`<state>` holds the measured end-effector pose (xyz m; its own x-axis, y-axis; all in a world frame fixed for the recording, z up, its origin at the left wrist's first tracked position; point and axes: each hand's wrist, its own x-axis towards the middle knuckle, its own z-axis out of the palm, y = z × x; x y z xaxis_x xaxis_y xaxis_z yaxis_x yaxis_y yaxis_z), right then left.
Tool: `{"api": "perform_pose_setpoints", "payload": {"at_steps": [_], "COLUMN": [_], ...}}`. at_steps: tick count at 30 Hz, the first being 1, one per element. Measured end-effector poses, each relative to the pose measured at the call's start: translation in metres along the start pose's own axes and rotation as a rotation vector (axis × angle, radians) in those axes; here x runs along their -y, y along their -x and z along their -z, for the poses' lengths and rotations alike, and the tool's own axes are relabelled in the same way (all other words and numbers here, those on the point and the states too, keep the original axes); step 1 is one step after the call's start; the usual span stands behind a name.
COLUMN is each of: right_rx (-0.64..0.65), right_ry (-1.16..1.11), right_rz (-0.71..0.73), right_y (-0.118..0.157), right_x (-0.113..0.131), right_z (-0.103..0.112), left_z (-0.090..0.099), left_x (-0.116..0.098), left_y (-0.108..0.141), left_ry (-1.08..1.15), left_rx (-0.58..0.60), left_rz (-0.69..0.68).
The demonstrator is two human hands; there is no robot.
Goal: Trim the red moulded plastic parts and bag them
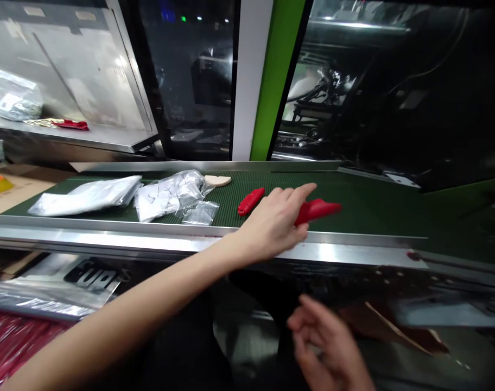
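Note:
My left hand (274, 222) reaches over the steel rail onto a dark green conveyor belt (365, 203). A red plastic piece (318, 210) sits between its fingers and thumb, with its tapered end pointing right. To the left lies a smaller red plastic piece (251, 201), apart from my hand. Further left are a clear bag of small metal parts (170, 194), a small clear bag (201, 213), a white-filled plastic bag (87, 195) and a beige shaped piece (217, 181). My right hand (324, 342), blurred, hangs below the belt edge with loosely curled fingers and nothing visible in them.
A steel rail (109, 231) runs along the belt's near side, and a steel edge borders its far side. Behind stands a glass-fronted machine with a green post (277, 76). A shelf (68, 133) holds bagged parts and a red item. Red packaging (15, 347) lies low at left.

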<state>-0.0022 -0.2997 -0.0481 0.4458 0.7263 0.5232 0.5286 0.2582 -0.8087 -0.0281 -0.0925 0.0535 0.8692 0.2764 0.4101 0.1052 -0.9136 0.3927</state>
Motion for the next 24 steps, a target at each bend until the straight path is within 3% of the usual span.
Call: {"api": "perform_pose_setpoints", "payload": {"at_steps": [2, 4, 7, 10, 14, 16, 20, 22, 24], "right_rx": [-0.051, -0.067, 0.036, 0.036, 0.039, 0.110, 0.193, 0.188, 0.266], "right_ry": [-0.234, -0.317, -0.190, 0.023, 0.188, 0.159, 0.110, 0.119, 0.142], "right_rz": [-0.113, -0.234, -0.326, -0.257, -0.090, 0.029, 0.208, 0.199, 0.153], "right_y": [-0.014, -0.024, -0.024, -0.013, 0.000, 0.002, 0.003, 0.002, 0.000], "right_x": [0.002, 0.008, 0.017, 0.023, 0.024, 0.025, 0.025, 0.022, 0.018], "right_z": [0.018, 0.027, 0.023, 0.012, 0.001, -0.003, -0.011, -0.013, -0.014], "left_z": [0.007, 0.007, -0.003, -0.014, -0.014, -0.010, -0.007, -0.008, -0.009], "left_x": [-0.017, -0.031, -0.040, -0.039, -0.041, -0.045, -0.052, -0.053, -0.053], "left_y": [0.045, 0.090, 0.144, 0.183, 0.216, 0.227, 0.242, 0.249, 0.255], "left_ry": [0.125, 0.157, 0.153, 0.264, 0.674, 0.819, 0.900, 0.858, 0.790], "left_rx": [-0.069, -0.080, -0.132, -0.303, -0.403, -0.428, -0.507, -0.519, -0.511], "left_rz": [-0.076, -0.095, -0.037, 0.207, 0.714, 0.858, 0.936, 0.933, 0.910]}}
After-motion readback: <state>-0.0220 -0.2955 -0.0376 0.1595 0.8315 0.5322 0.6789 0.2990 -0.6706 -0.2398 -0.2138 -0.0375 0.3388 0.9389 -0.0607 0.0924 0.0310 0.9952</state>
